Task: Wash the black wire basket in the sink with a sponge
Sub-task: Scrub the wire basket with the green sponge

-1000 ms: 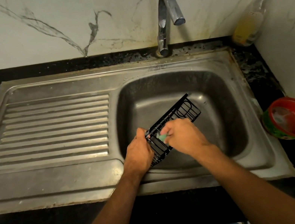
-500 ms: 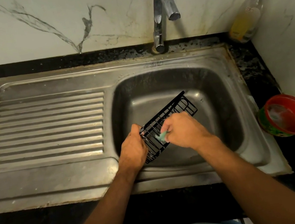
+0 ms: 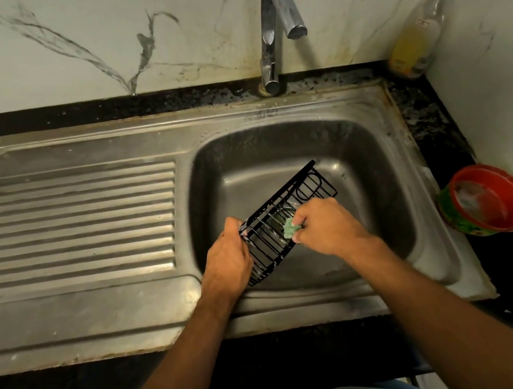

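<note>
Head view: black wire basket [image 3: 290, 219] is held over the basin of the sink [image 3: 273, 143], tilted on edge, not lying flat on the sink floor. Near end is gripped by the left hand [image 3: 227, 261], fingers curled round the frame — judged to steady it vs. the scrubbing push and keep the wire face turned toward the other hand. Green sponge [image 3: 288, 227] is pinched small in the right hand [image 3: 326, 226] and pressed against the wires approx. mid-length; whitish suds are seen on some bars, so scrubbing appears underway, rinse not yet done. No water is seen running from the tap [image 3: 278, 22].

Long axis runs diagonally: near end low-left by the left hand, far end up-right toward the basin's back-right corner. Open side looks turned toward the right hand, though exact facing can't be told for sure.

Holding it over the basin is judged to let drips fall in the sink. Soap bottle [image 3: 419, 35] stands in the back-right corner; red tub [image 3: 485, 200] sits on the counter right of the sink, well apart from the basket.
</note>
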A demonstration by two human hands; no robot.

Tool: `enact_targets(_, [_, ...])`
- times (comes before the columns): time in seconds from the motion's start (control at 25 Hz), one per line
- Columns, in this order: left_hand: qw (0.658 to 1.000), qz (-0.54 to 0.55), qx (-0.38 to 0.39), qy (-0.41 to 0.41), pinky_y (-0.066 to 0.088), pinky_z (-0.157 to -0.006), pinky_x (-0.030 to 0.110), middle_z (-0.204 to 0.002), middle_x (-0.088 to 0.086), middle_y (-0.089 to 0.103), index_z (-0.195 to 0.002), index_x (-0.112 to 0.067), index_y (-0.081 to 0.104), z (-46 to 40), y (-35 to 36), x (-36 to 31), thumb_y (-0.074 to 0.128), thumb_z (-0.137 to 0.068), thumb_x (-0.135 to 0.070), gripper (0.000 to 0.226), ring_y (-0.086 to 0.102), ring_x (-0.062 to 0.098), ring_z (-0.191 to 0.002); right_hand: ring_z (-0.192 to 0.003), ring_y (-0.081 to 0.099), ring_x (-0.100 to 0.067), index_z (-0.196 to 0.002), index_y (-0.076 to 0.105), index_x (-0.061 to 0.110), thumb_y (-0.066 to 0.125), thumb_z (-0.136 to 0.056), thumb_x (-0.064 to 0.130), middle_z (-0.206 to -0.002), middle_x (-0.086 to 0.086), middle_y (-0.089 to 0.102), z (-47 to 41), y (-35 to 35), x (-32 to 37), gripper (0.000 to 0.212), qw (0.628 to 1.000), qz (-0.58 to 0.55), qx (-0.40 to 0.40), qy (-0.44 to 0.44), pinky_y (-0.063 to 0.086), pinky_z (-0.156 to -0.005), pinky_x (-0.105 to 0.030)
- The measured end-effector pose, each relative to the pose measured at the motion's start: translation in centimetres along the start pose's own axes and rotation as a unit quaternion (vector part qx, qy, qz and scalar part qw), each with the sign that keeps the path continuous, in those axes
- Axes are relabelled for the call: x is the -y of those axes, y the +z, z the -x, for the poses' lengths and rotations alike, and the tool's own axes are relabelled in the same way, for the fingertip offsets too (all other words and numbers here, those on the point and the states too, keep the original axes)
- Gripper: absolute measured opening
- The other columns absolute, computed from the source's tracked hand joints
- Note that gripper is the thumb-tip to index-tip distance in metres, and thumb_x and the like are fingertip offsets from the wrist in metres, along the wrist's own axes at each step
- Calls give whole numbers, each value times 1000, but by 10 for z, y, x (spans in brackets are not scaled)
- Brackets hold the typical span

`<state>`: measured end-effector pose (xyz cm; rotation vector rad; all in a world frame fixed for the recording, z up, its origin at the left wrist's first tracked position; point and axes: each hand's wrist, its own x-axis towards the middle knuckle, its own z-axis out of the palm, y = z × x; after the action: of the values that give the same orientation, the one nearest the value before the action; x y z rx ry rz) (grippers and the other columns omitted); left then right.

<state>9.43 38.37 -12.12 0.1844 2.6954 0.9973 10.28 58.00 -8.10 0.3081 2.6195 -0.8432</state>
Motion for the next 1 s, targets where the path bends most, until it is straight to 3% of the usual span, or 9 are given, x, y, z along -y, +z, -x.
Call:
enact_targets(0.12, [1000, -1, 1, 6, 53, -75, 44, -91, 11, 63, -97, -20, 36, 0, 0, -1, 37, -101, -12, 9, 62, 33, -83, -90, 67, -11, -110, 75, 25, 69, -90, 14, -104, 4, 72, -12, 2, 21, 23, 998, -23, -38, -47, 56, -90, -31])
enact_targets(0.24, [1000, -2, -4, -4, 51, -72, 41, -88, 9, 61, -95, -20, 35, 0, -1, 0, 39, -100, -11, 11, 61, 33, -81, -86, 67, -8, -106, 75, 27, 70, -91, 24, -100, 3, 74, -16, 19, 25, 16, 994, -82, -66, -30, 58, -88, -32])
enact_targets(0.36, [1000, 1, -8, 2, 49, -73, 40, -88, 9, 61, -96, -19, 36, 3, -1, 1, 39, -100, -10, 10, 60, 31, -80, -89, 67, -7, -97, 75, 29, 74, -88, 36, -98, 7, 73, -1, 22, -1, 11, 998, -62, -17, 6, 56, -93, -39])
enact_targets(0.48, [1000, -2, 0, 14, 48, -73, 38, -89, 10, 62, -97, -19, 36, 3, -1, 2, 39, -101, -11, 9, 59, 29, -80, -90, 66, -8, -93, 76, 30, 75, -87, 32, -98, 8, 74, 5, 12, -11, 7, 999, -43, 23, 23, 55, -94, -41])
enact_targets(0.56, [1000, -4, 6, 20, 48, -73, 38, -88, 8, 62, -97, -20, 35, 2, -1, 2, 39, -102, -12, 10, 60, 27, -80, -85, 64, -7, -94, 77, 24, 70, -91, 25, -97, 4, 74, -2, 10, 2, 8, 999, -44, 1, 12, 56, -86, -32])
enact_targets(0.64, [1000, -8, 11, 18, 52, -74, 40, -89, 7, 62, -96, -23, 34, 3, 0, 3, 39, -102, -14, 12, 62, 27, -81, -77, 60, -5, -97, 78, 20, 62, -95, 21, -97, 3, 73, -11, 15, 17, 16, 997, -68, -39, 17, 49, -65, -16])
enact_targets(0.72, [1000, -12, 11, 11, 54, -75, 42, -90, 8, 63, -94, -25, 32, 4, 0, 2, 38, -102, -16, 14, 63, 28, -82, -73, 64, -8, -94, 78, 15, 59, -95, 20, -93, -1, 75, -18, 20, 20, 19, 996, -70, -44, 36, 43, -56, -15])
enact_targets(0.84, [1000, -19, 12, 15, 52, -75, 42, -88, 8, 62, -94, -26, 32, 6, 2, 1, 38, -101, -14, 15, 61, 29, -81, -77, 68, -11, -88, 76, 14, 60, -92, 18, -89, -2, 75, -18, 12, 3, 17, 997, -60, -10, 46, 54, -67, -24])
enact_targets(1.0, [1000, -10, 12, 5, 50, -75, 39, -90, 7, 62, -91, -29, 30, 4, 2, 2, 39, -102, -15, 19, 60, 28, -82, -89, 61, -6, -104, 76, 24, 63, -96, 26, -100, 11, 70, -23, 3, 10, 15, 985, -121, -120, 2, 47, -84, -22])
